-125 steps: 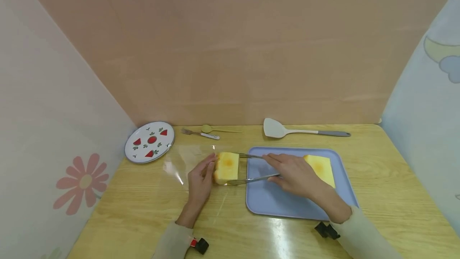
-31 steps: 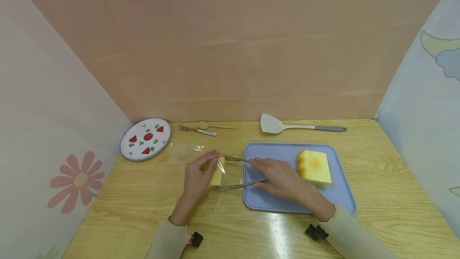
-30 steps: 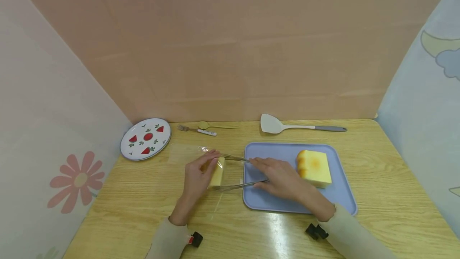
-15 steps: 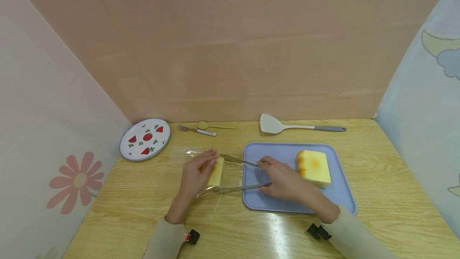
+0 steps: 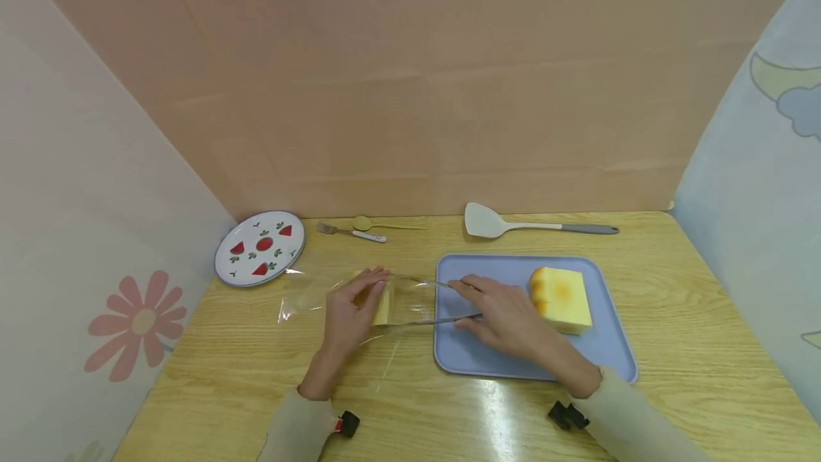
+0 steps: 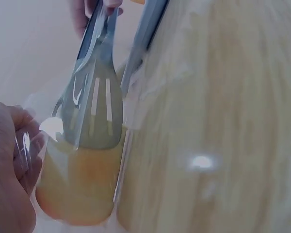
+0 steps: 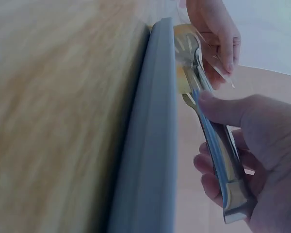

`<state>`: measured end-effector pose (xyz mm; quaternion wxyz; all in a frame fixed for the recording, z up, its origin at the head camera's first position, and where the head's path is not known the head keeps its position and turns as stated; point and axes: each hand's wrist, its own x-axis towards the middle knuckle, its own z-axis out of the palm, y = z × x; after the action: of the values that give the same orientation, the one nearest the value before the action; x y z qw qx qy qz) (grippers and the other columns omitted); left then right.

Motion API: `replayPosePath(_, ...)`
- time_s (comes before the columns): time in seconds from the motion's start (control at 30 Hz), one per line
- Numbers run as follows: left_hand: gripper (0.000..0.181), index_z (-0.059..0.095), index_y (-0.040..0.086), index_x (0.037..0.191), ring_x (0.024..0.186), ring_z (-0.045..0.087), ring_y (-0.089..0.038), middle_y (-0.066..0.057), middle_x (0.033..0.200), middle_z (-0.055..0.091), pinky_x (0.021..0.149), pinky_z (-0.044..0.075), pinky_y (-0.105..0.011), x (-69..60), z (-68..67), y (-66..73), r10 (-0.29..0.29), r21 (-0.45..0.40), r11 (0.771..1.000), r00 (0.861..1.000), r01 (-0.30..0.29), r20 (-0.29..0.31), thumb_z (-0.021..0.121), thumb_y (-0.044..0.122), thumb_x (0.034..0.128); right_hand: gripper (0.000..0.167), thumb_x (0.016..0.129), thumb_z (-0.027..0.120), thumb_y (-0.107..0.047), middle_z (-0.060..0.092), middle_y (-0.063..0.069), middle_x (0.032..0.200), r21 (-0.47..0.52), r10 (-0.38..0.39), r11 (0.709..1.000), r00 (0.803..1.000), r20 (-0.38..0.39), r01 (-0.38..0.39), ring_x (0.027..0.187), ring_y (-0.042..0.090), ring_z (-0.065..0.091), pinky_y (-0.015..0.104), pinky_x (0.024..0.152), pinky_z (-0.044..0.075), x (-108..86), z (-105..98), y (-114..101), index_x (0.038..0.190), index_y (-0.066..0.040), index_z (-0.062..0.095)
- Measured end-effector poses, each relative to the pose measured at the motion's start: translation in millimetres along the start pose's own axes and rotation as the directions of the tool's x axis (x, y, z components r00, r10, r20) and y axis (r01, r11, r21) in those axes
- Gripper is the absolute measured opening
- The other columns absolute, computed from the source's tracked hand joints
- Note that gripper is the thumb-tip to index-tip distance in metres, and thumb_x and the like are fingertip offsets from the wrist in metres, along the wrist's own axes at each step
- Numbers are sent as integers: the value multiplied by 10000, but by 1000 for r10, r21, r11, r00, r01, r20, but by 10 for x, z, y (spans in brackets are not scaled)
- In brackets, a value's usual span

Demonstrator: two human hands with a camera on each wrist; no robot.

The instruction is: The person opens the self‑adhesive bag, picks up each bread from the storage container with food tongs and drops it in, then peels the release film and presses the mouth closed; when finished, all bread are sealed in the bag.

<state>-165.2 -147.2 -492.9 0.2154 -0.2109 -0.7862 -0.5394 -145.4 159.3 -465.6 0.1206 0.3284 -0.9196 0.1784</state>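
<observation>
My right hand (image 5: 507,312) grips metal tongs (image 5: 442,320); the right wrist view shows thumb and fingers round the tongs (image 7: 218,145). The slotted tips lie against a yellow bread slice (image 5: 383,307), inside a clear plastic bag (image 5: 308,294). In the left wrist view the bread (image 6: 85,187) has a browned edge beneath the slotted tong head (image 6: 94,111). My left hand (image 5: 346,312) pinches the bag film at the bread's left side and hides part of the bread. Another bread piece (image 5: 562,299) sits on the blue tray (image 5: 462,364), beyond my right hand.
A white plate (image 5: 246,269) with red fruit patterns is at the back left. Beside it lie a fork (image 5: 351,232) and a yellow spoon (image 5: 363,222). A white spatula (image 5: 484,221) with a grey handle rests behind the tray.
The bread slice and tongs have shifted left, deeper into the bag. The tongs' arms have come closer together since half a second ago. The bag's left end has spread further left.
</observation>
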Motion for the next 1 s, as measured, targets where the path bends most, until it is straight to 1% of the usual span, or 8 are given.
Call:
replayPosePath(0.1, 118, 838, -11, 1114, 1202, 775, -396, -141, 1171, 831, 1152, 534, -455, -2, 41, 41, 24, -8, 1000, 1000, -24, -7, 763, -30, 1024, 655, 884, 960, -385, 760, -3, 1317, -8, -4, 1000, 1000, -11, 4, 977, 196, 777, 253, 528, 492, 9, 17, 10, 1451, -157, 725)
replayPosePath(0.23, 110, 840, 0, 1114, 1189, 781, -379, -138, 1185, 828, 1100, 572, -449, -24, 90, 109, -5, 15, 1000, 1000, 5, -1, 757, 14, 1043, 636, 919, 925, -412, 761, 6, 1327, -10, 4, 1000, 999, 36, -4, 943, 214, 787, 233, 503, 456, 8, 36, 14, 1458, -146, 718)
replayPosePath(0.4, 110, 851, 10, 1102, 1124, 811, -323, -100, 1136, 845, 1025, 605, -260, -36, 113, 141, -77, 68, 994, 994, 82, -76, 765, 56, 1051, 634, 934, 910, -416, 758, 29, 1350, -38, -1, 999, 1000, 28, 2, 995, 235, 794, 255, 515, 485, 6, 40, 16, 1461, -126, 712)
replayPosePath(0.53, 112, 847, 1, 1097, 1139, 805, -329, -87, 1132, 849, 1018, 568, -170, -42, 149, 205, -103, 22, 994, 989, 106, -101, 755, 51, 1058, 683, 895, 944, -418, 756, 24, 1372, -88, -20, 996, 999, -37, 16, 1071, 240, 783, 335, 575, 573, 23, 44, 17, 1471, -134, 710)
replayPosePath(0.63, 124, 847, 7, 1106, 1181, 791, -325, -77, 1158, 845, 1045, 601, -271, -55, 198, 278, -95, 20, 995, 992, 97, -78, 749, 72, 1068, 698, 901, 933, -438, 761, 35, 1382, -94, -28, 995, 999, -39, 24, 1115, 256, 785, 388, 631, 625, 37, 56, 14, 1482, -127, 705)
replayPosePath(0.77, 137, 848, 8, 1119, 1182, 791, -315, -83, 1174, 842, 1043, 624, -457, -54, 229, 330, -99, 81, 991, 993, 104, -63, 757, 98, 1068, 683, 952, 873, -472, 760, 59, 1388, -66, -13, 998, 999, 40, 16, 1131, 280, 789, 411, 654, 644, 31, 70, 7, 1499, -107, 688)
replayPosePath(0.87, 133, 840, -4, 1128, 1179, 787, -353, -124, 1204, 830, 1040, 617, -528, -37, 179, 306, -94, 143, 985, 995, 99, -36, 766, 80, 1056, 708, 963, 861, -482, 744, 80, 1398, -38, -7, 999, 996, 87, 10, 1124, 286, 784, 423, 669, 648, 14, 78, 2, 1518, -88, 665)
replayPosePath(1.0, 130, 832, 6, 1148, 1252, 750, -395, -171, 1294, 794, 1080, 582, -576, 4, 37, 218, -25, 249, 968, 997, 8, 66, 769, 60, 1047, 730, 944, 889, -467, 735, 88, 1384, -14, -12, 1000, 996, 88, 13, 1102, 278, 781, 427, 674, 645, -1, 83, -1, 1515, -75, 659)
